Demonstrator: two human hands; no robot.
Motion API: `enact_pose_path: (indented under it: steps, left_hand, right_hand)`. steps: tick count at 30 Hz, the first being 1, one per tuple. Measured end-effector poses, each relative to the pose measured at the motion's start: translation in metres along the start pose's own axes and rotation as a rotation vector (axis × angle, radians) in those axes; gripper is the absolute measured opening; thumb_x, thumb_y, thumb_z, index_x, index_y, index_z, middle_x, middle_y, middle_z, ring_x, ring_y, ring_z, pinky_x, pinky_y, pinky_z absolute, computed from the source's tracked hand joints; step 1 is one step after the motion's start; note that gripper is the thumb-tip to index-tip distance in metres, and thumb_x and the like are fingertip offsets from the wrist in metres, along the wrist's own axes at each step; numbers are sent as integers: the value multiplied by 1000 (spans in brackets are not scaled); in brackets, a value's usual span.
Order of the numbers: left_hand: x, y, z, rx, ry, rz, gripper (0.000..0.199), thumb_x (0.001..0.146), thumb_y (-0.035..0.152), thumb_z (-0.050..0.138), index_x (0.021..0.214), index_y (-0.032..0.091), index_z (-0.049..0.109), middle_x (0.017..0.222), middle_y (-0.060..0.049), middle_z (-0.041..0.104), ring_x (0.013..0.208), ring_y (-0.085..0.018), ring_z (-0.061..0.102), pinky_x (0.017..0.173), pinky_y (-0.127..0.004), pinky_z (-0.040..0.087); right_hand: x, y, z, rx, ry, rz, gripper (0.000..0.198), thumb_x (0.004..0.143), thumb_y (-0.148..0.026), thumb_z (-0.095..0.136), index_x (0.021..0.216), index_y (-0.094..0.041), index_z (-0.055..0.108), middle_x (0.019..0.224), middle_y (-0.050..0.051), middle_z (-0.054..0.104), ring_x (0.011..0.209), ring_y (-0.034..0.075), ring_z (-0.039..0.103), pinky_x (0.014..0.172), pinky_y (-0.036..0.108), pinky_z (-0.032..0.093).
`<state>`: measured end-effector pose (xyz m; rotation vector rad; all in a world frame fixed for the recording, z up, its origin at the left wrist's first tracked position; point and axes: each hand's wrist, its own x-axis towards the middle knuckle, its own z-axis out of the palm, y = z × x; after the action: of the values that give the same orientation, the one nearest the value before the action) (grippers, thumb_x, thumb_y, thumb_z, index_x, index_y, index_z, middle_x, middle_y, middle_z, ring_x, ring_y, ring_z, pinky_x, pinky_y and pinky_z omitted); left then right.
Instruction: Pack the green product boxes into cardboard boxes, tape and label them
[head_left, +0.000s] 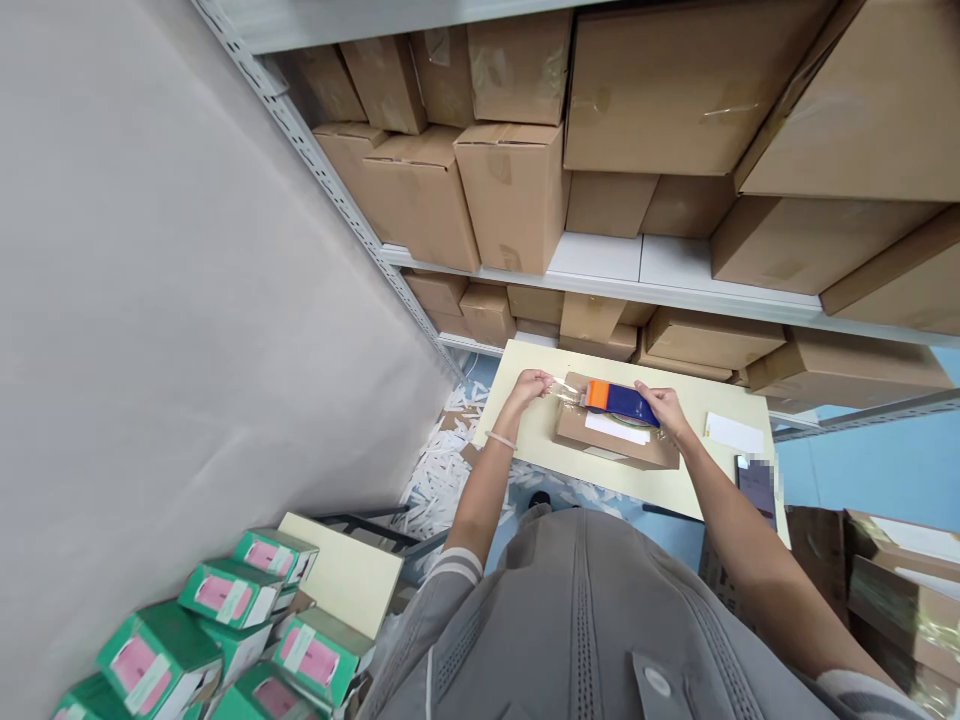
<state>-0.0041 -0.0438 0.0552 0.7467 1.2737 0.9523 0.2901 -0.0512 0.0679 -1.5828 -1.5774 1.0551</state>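
A brown cardboard box (574, 430) with a white label on top lies on the pale yellow table (517, 350). My right hand (662, 405) grips a blue and orange tape dispenser (628, 401), which is over the top of the box. From the dispenser's orange end a strip of clear tape (564, 390) stretches leftward past the box's left edge. The fingers of my left hand (532, 385) pinch the free end of that strip.
White papers (733, 433) and a dark phone (755, 490) lie at the table's right. Metal shelves (675, 290) of cardboard boxes stand beyond. Paper strips (442, 460) litter the floor. Green boxes (217, 595) are piled at lower left, open cartons (892, 600) at lower right.
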Motion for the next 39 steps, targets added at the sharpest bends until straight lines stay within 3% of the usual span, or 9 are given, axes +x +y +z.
enact_pose_path:
  steps: [6, 12, 18, 22, 25, 28, 32, 37, 39]
  left_hand:
    - [0, -26, -18, -25, -34, -78, 19, 75, 24, 78, 70, 9, 67, 56, 1, 57, 54, -7, 51, 61, -22, 43]
    - [8, -57, -2, -60, 25, -71, 32, 70, 39, 82, 71, 12, 64, 60, 2, 56, 58, -7, 51, 63, -22, 44]
    - [9, -79, 26, -52, 181, -11, 30, 81, 44, 69, 88, 15, 65, 71, -1, 60, 67, -12, 57, 67, -25, 47]
    - [14, -80, 38, 8, 312, -8, 45, 82, 37, 68, 122, 20, 59, 79, 0, 62, 76, -15, 61, 75, -27, 49]
    - [13, -81, 40, 56, 377, -52, 57, 82, 34, 67, 136, 22, 49, 95, -4, 63, 87, -17, 63, 84, -28, 48]
    - [5, -86, 35, 101, 428, -197, 62, 78, 42, 71, 132, 22, 48, 119, -9, 57, 99, -19, 63, 85, -28, 49]
    - [-4, -92, 27, 127, 442, -351, 62, 74, 52, 71, 120, 19, 47, 126, -13, 53, 106, -25, 61, 81, -34, 52]
    - [1, -85, 29, 153, 478, -259, 53, 84, 41, 62, 126, 18, 41, 142, -18, 40, 130, -26, 46, 98, -33, 45]
    - [4, -81, 34, 147, 444, -192, 46, 89, 40, 55, 127, 18, 42, 142, -17, 42, 133, -23, 45, 100, -31, 44]
  right_hand:
    - [1, -10, 8, 14, -9, 34, 71, 64, -86, 58, 43, -20, 41, 44, -3, 31, 48, 9, 26, 44, 26, 25]
    - [3, -16, 13, -15, -39, 17, 71, 65, -86, 55, 45, -18, 50, 46, -1, 39, 50, 11, 32, 48, 26, 30]
    - [4, -20, 15, -25, -23, 20, 72, 65, -86, 55, 46, -17, 57, 46, -1, 40, 49, 11, 35, 50, 27, 31]
    - [6, -16, 16, -40, -3, 6, 71, 67, -85, 55, 46, -17, 56, 46, -1, 41, 50, 12, 35, 51, 27, 32]
    - [8, -11, 17, -41, 4, 9, 69, 68, -83, 57, 46, -18, 53, 46, -2, 38, 50, 11, 32, 51, 26, 30]
    - [8, -9, 17, -28, 12, 17, 68, 68, -82, 58, 44, -19, 44, 45, -3, 32, 50, 10, 28, 49, 27, 27]
    - [6, -11, 17, -21, 8, 16, 68, 68, -81, 58, 44, -20, 39, 46, -4, 29, 52, 10, 25, 50, 27, 26]
    - [6, -13, 17, -44, 11, 10, 70, 67, -84, 56, 43, -21, 39, 45, -3, 29, 51, 10, 25, 48, 27, 26]
    - [6, -14, 17, -44, 8, 9, 70, 66, -85, 55, 43, -21, 39, 45, -3, 29, 50, 10, 25, 48, 27, 26]
